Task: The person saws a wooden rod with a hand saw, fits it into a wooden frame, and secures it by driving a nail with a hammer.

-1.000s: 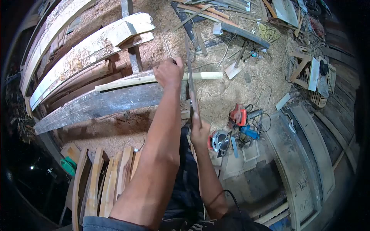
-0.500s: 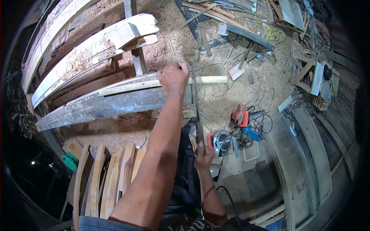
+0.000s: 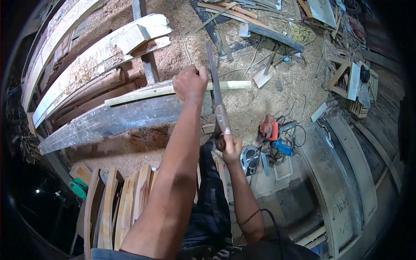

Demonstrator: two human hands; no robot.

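A thin pale wooden strip lies along the top of a grey curved beam, its right end sticking out past the beam. My left hand is closed on the strip near the beam's right end. In my right hand is the handle of a hand saw; its narrow blade points away from me and crosses the strip just right of my left hand. Whether the teeth touch the wood cannot be made out.
Curved planks rest at the left. Upright boards stand near my legs. Right of me lie a red power tool, a blue one and a circular saw. Wood scraps lie farther off.
My right hand has moved forward, away from my body, carrying the saw with it. The left hand still holds the strip. The whole view has shifted slightly.
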